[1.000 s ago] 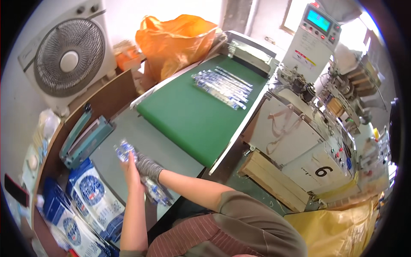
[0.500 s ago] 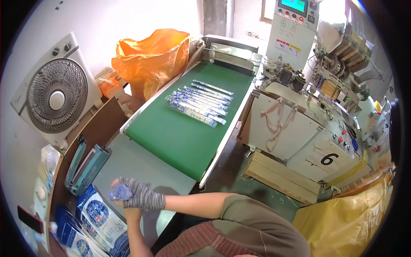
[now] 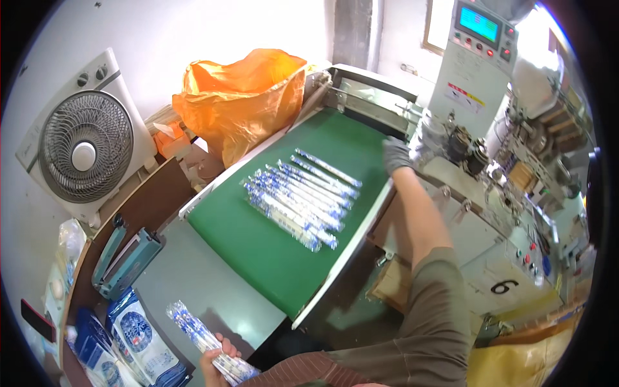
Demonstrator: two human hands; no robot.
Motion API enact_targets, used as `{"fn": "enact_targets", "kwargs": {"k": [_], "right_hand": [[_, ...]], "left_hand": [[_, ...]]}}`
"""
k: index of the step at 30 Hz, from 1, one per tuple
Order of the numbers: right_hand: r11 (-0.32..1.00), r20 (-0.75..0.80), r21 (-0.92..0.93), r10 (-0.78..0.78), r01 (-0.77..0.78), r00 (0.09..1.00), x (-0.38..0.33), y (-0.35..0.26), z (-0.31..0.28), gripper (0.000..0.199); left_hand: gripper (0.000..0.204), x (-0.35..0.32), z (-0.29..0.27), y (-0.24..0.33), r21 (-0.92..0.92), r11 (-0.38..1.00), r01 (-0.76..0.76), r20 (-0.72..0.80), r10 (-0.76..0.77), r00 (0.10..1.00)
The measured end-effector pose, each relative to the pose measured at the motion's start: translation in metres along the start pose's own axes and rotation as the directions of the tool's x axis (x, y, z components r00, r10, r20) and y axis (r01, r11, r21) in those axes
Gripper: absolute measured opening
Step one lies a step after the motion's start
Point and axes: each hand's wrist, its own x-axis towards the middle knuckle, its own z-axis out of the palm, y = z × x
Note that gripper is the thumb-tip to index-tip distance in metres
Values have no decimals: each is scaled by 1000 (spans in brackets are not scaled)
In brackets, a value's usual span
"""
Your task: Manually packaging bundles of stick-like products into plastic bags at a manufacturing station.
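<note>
My bare left hand (image 3: 219, 358) is closed around a bundle of long, thin sticks (image 3: 190, 322) in clear film with blue-and-white print, held tilted above the front of the grey table. The lower end of the bundle lies against my body. My right hand (image 3: 397, 155), in a grey glove, is at the far right edge of the green conveyor belt (image 3: 258, 245), close to the machine. Its fingers are blurred, and no object shows in it. Several more wrapped sticks (image 3: 296, 200) lie side by side across the middle of the belt.
An orange sack (image 3: 242, 106) stands left of the belt, behind a fan (image 3: 84, 155). A teal bag sealer (image 3: 129, 261) and blue-and-white printed bags (image 3: 142, 335) are at the left of the grey table (image 3: 200, 271). The packing machine (image 3: 490, 238) fills the right.
My right hand has left the bundle's end and reached across to the belt's far right edge. My left hand still grips the bundle, now leaning the other way. The view has shifted somewhat.
</note>
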Motion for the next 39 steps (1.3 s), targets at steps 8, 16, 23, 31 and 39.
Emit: {"fn": "enact_targets", "kwargs": {"k": [8, 16, 23, 31, 39], "right_hand": [[915, 291, -232, 388, -329, 874, 34, 129, 100, 31], [926, 256, 204, -363, 317, 896, 57, -56, -42, 12], [107, -5, 992, -527, 72, 850, -17, -270, -130, 43], [30, 16, 954, -999, -299, -50, -211, -424, -351, 29], [-53, 200, 215, -975, -975, 97, -329, -477, -369, 51]], "left_hand": [[43, 45, 15, -6, 6, 998, 59, 11, -59, 998], [42, 34, 15, 0, 54, 995, -86, 126, 79, 989], [38, 5, 9, 9, 106, 988, -116, 117, 104, 988], [40, -55, -17, -15, -117, 986, 115, 499, -42, 866], [34, -115, -82, -1, -133, 991, -32, 223, 62, 973]]}}
